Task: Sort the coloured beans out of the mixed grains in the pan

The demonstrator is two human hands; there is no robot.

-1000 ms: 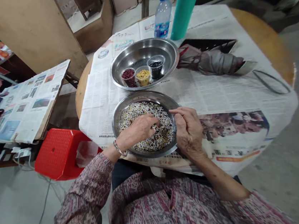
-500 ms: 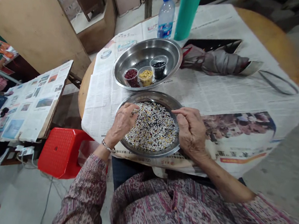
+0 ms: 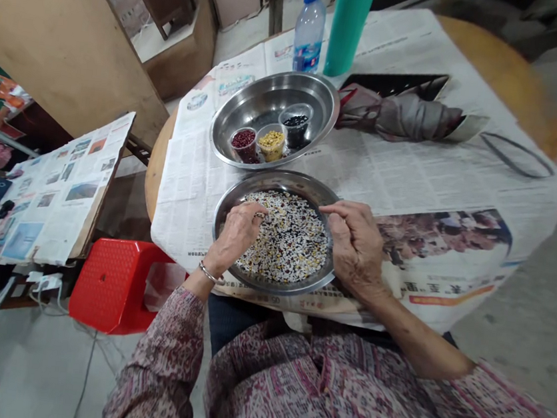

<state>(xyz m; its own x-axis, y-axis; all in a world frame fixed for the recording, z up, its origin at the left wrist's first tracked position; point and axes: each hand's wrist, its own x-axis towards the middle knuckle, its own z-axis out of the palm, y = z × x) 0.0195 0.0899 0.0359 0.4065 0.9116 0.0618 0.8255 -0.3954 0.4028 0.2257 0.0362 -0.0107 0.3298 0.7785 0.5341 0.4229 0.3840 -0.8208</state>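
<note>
My left hand [image 3: 239, 233]: fingertip contents too small to tell | my right hand [image 3: 354, 248]: hides part of the near basin [image 3: 281, 181] rim | beyond my right hand: newspaper [image 3: 413, 174] small print illegible | beyond both hands: green cylinder [image 3: 349, 26], top cut off by upper edge

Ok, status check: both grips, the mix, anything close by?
Left grip over left side of mixed grains. Right grip at right rim of near bowl. Far bowl, holding three cups, just beyond.

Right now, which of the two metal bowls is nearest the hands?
The bowl of mixed grains: the left hand is over it, the right hand at its rim. The other bowl holds three cups.
</note>
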